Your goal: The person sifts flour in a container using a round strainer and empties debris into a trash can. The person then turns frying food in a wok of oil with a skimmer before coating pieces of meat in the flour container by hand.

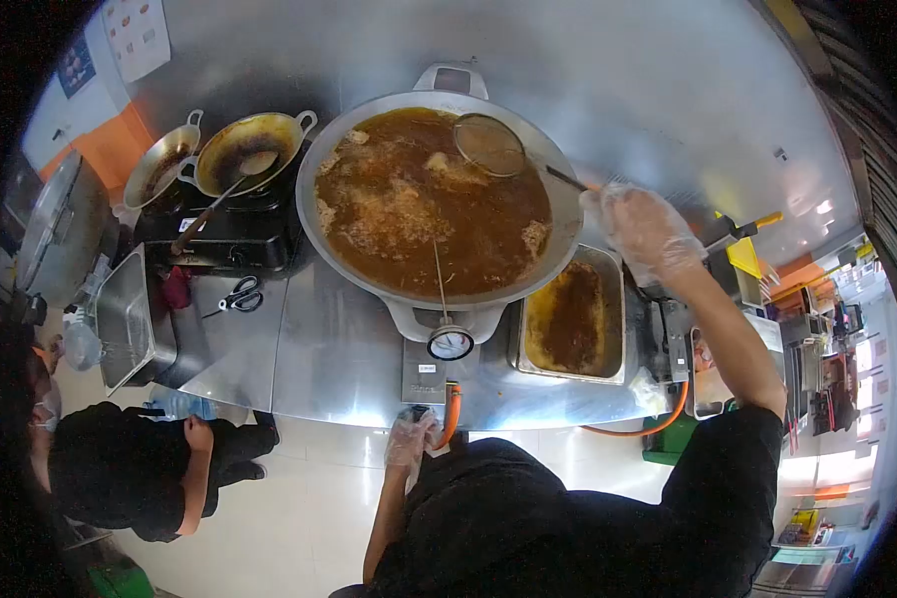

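My right hand (648,229), in a clear plastic glove, is closed around the handle of a round mesh skimmer (489,146). The skimmer's mesh is over the upper right of a big two-handled wok (560,224) of brown frying oil. Pale, crumbly pieces of frying food (394,214) float amid bubbles. A dial thermometer (450,344) leans on the near rim, its probe reaching into the oil. Also gloved, my left hand (411,439) is down at the front of the stove (424,377), fingers closed around a dark control knob (416,412).
Right of the wok stands a metal pan (574,319) of brown liquid. An orange gas hose (452,414) hangs near my left hand. Two smaller woks (249,154), scissors (239,296) and a steel container (130,319) are at left. Another person (120,463) stands lower left.
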{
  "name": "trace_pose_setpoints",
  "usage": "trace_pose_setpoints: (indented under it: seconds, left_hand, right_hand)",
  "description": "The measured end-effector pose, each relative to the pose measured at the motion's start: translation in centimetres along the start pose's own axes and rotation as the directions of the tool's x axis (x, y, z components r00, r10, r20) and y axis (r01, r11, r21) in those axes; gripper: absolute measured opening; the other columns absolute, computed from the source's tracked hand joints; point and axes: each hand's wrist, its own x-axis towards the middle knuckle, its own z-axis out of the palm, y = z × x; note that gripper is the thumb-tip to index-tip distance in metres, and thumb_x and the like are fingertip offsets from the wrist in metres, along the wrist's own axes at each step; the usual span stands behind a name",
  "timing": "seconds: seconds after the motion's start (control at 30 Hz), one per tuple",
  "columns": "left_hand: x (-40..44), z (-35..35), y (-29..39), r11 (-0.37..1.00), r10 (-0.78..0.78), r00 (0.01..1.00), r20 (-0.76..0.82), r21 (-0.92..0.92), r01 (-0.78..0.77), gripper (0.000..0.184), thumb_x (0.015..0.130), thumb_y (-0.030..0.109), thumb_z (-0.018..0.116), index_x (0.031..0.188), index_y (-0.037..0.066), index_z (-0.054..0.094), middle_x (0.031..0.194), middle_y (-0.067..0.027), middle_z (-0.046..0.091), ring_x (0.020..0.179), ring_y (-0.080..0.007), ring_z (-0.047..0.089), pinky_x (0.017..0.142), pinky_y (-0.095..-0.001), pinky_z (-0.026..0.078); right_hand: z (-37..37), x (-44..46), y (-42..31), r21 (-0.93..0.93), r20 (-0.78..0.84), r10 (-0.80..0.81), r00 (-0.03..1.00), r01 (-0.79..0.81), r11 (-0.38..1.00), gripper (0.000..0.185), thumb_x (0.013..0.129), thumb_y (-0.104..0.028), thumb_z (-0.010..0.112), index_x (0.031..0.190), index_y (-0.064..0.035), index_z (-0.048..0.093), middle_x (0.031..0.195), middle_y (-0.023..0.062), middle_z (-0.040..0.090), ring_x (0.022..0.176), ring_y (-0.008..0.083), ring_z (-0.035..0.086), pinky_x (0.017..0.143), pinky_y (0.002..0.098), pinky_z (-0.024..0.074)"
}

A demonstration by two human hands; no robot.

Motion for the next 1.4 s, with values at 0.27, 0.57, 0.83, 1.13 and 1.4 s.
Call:
trace_pose_setpoints:
  seconds: [0.27, 0.57, 0.83, 1.13, 1.4]
  left_hand:
    - [0.5, 1.2, -1.6, 0.942, 0.302, 0.933, -0.194, 0.21, -0.261, 0.016, 0.084, 0.017, 0.062, 0.08, 0.001, 0.059, 0.068, -0.0065, 0.062, 0.058, -0.0155, 0.059, 0.054, -0.0301, 0.046]
    - [-0.2, 1.5, -1.3, 0.907, 0.356, 0.903, -0.241, 0.32, -0.272, 0.018, 0.082, 0.017, 0.065, 0.085, -0.001, 0.062, 0.073, -0.0097, 0.065, 0.067, -0.0207, 0.062, 0.061, -0.0336, 0.047]
    - [0.0, -0.2, -1.3, 0.436, 0.647, 0.762, 0.027, 0.807, -0.399, 0.021, 0.086, 0.018, 0.062, 0.096, 0.0, 0.064, 0.085, -0.0078, 0.067, 0.069, -0.0141, 0.063, 0.061, -0.0262, 0.049]
    - [-5.6, -3.5, -0.8, 0.934, 0.327, 0.911, -0.253, 0.235, -0.27, 0.035, 0.087, 0.023, 0.062, 0.113, -0.001, 0.062, 0.09, -0.0076, 0.068, 0.063, -0.009, 0.058, 0.055, -0.0224, 0.047]
    - [-5.7, -6.3, -5.0, 0.981, 0.149, 0.871, -0.468, 0.178, -0.072, 0.037, 0.087, 0.027, 0.062, 0.111, -0.001, 0.061, 0.091, -0.0095, 0.068, 0.072, -0.0138, 0.063, 0.058, -0.0256, 0.049]
  right_hand:
    - [7.2, 3.3, 3.4, 0.28, 0.139, 0.226, 0.964, -0.257, 0.925, 0.019, 0.087, -0.018, 0.049, 0.095, -0.0021, 0.056, 0.085, 0.0136, 0.06, 0.078, 0.0272, 0.063, 0.068, 0.0383, 0.0518]
    - [3.0, 5.4, 3.6, 0.688, 0.494, 0.101, 0.863, -0.46, 0.561, 0.029, 0.09, -0.029, 0.048, 0.089, -0.003, 0.061, 0.085, 0.0122, 0.061, 0.081, 0.0237, 0.06, 0.075, 0.0355, 0.0488]
    - [9.0, 9.6, 2.5, 0.914, 0.403, -0.039, 0.914, -0.405, -0.026, 0.029, 0.092, -0.029, 0.051, 0.104, -0.0075, 0.066, 0.091, 0.0058, 0.068, 0.085, 0.0194, 0.056, 0.08, 0.0324, 0.0455]
    - [6.5, 12.1, 2.4, 0.837, 0.501, 0.142, 0.853, -0.437, -0.329, 0.038, 0.086, -0.036, 0.058, 0.095, -0.0008, 0.067, 0.091, 0.0176, 0.066, 0.095, 0.0222, 0.055, 0.09, 0.032, 0.0401]
    - [11.6, 10.1, 5.0, 0.687, 0.159, 0.338, 0.928, -0.35, 0.637, 0.043, 0.095, -0.04, 0.041, 0.087, -0.0031, 0.062, 0.093, 0.0199, 0.059, 0.087, 0.0375, 0.058, 0.08, 0.0443, 0.046]
